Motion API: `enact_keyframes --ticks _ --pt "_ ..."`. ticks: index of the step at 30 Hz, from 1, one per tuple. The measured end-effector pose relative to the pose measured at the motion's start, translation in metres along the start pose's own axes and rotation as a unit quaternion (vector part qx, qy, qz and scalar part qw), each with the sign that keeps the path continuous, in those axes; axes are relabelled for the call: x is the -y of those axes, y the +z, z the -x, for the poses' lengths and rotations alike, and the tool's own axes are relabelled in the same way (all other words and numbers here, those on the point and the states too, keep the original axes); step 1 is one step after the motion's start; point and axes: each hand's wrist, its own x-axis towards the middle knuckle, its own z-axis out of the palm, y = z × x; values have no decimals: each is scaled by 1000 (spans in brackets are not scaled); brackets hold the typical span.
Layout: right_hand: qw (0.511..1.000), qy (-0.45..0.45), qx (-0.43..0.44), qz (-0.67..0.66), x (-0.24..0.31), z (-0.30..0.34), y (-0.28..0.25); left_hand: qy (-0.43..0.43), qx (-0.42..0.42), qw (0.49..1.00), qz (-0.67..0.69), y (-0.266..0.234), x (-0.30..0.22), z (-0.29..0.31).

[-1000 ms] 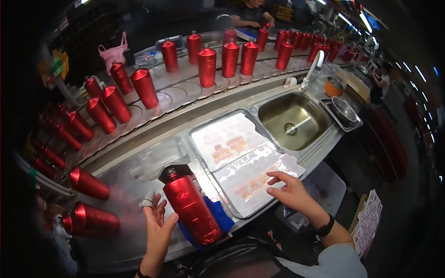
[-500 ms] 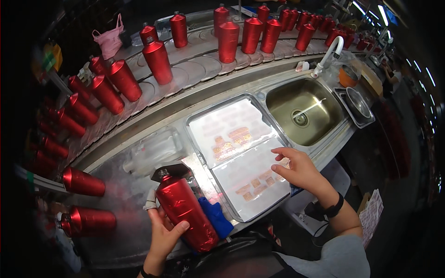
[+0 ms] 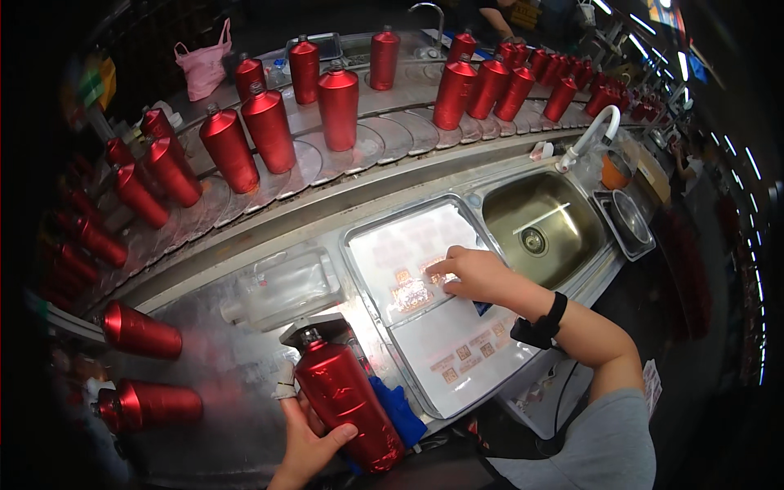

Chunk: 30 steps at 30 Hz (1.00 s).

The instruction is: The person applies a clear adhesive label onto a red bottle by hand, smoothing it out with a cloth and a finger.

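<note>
Right hand, its grip unclear, has moved onto the upper sheet while left hand clasps the red bottle.

Left hand: fingers partly hidden behind bottle. Right hand: fingertips obscure part of sheet; grip undeterminable. Blue cloth, 6 o'clock: partly covered. Co-worker, 1 o'clock: cut off above. Outer bottles, 9 o'clock: blurred.
</note>
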Motion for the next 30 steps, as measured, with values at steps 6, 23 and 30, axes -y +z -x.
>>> enact_keyframes --ticks 6,23,30 --pt "992 75 -101 31 -17 -29 24 -22 -16 1000 8 -14 11 0" --pt "985 80 -151 -12 -31 -113 42 -82 -8 996 -23 -59 28 -1" --pt "991 41 -126 7 -46 -143 32 -96 -13 995 -17 -75 29 -1"
